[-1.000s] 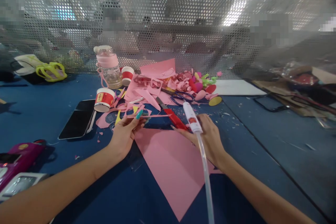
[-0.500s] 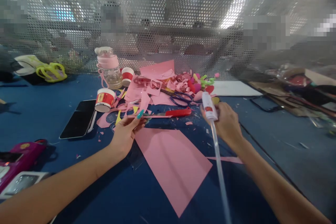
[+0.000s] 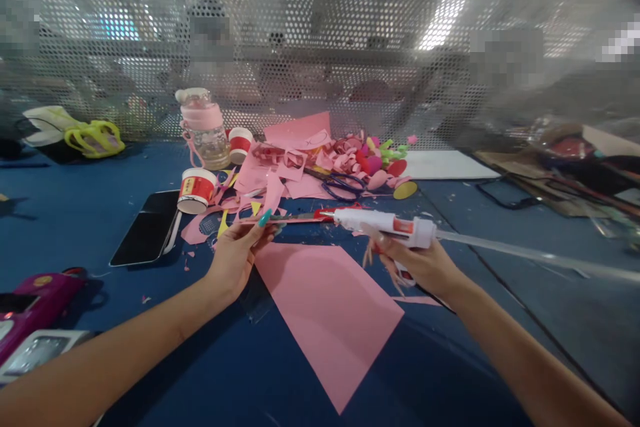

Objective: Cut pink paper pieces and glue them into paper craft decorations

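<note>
My left hand [image 3: 234, 257] pinches a piece of pink paper [image 3: 295, 220], seen nearly edge-on, between thumb and fingers. A white hot glue gun [image 3: 377, 221] is gripped in my right hand [image 3: 433, 263], its nozzle pointing left towards that paper. Out of the gun's back runs a long translucent glue stick [image 3: 525, 257]. Below both hands a large pink paper sheet [image 3: 333, 313] lies flat on the blue table. Behind the nozzle is a red-handled tool [image 3: 324, 213], partly covered by the gun.
Pink paper scraps [image 3: 255, 173] and dark-handled scissors [image 3: 343, 185] are heaped at the back. To the left stand paper cups [image 3: 197, 188] and a bottle [image 3: 204, 137], near a phone [image 3: 147, 227]. A purple toy-like object [image 3: 43, 297] sits front left. Perforated metal [image 3: 320, 73] rises behind.
My right hand has swung the glue gun round and lower, so its nozzle now faces left and its glue stick points right. My left hand stays nearly still with the paper.
</note>
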A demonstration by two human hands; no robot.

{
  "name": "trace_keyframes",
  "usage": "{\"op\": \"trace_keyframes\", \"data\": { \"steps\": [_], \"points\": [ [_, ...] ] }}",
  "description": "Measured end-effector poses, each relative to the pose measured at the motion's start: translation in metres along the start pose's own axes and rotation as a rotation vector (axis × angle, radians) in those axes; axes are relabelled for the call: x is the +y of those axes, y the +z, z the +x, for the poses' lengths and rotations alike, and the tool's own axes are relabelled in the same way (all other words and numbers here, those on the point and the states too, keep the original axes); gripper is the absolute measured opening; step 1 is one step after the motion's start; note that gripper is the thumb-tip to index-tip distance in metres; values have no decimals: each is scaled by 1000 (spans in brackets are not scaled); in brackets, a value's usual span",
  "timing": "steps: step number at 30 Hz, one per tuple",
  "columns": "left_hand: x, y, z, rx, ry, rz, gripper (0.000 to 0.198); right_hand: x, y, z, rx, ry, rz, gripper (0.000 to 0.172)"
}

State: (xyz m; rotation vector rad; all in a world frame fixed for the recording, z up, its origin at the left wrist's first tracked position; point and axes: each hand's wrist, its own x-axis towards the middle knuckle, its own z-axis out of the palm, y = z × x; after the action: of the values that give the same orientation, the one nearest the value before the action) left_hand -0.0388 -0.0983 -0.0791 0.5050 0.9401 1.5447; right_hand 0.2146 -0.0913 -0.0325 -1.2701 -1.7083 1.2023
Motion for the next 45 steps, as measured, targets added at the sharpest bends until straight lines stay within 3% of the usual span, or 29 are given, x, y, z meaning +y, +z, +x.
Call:
{"op": "trace_keyframes", "data": {
  "steps": [9, 25, 33, 45],
  "points": [
    [-1, 0, 0, 14, 4, 11, 12, -5, 7, -1, -75, -58, -70, 35],
    [-1, -1, 0, -4, 11, 1, 11, -7, 7, -3, -36, 10, -37, 33],
    [-1, -2, 1, 16, 3, 2, 11, -9, 5, -2, -62, 31, -20, 49],
    [-1, 0, 0, 12, 1, 9, 12, -1, 4, -3, -27, 82, -39, 44]
  ]
}}
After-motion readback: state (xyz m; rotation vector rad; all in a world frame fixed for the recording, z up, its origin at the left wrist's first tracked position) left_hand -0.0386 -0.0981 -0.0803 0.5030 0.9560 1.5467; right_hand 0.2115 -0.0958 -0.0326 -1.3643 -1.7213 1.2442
